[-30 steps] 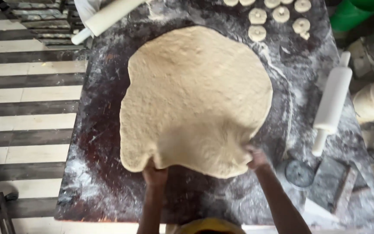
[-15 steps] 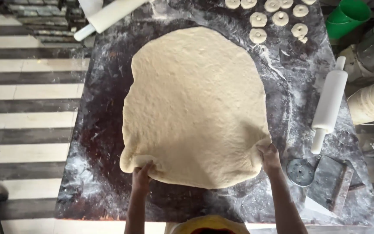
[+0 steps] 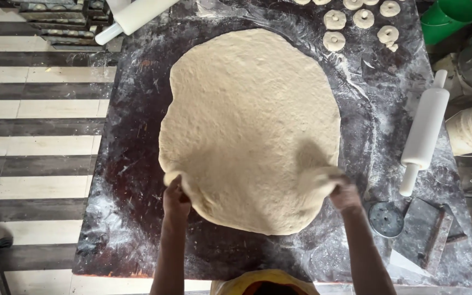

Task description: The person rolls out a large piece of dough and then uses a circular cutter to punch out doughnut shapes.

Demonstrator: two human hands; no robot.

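A large, pale sheet of rolled dough (image 3: 249,125) lies spread over a dark, floured table (image 3: 132,218). My left hand (image 3: 176,199) grips the sheet's near left edge and lifts it slightly. My right hand (image 3: 344,194) grips the near right edge, where the dough bunches up off the table. The near rim of the sheet sags between my two hands.
A white rolling pin (image 3: 424,134) lies at the right, another (image 3: 135,19) at the far left corner. Several small cut dough rings (image 3: 359,22) sit at the far side. A round cutter (image 3: 386,218) and a dark scraper (image 3: 435,235) lie near right. A green bucket (image 3: 446,19) stands beyond.
My hands have moved apart along the near edge of the dough and raised it; the right side now bunches up higher than before.
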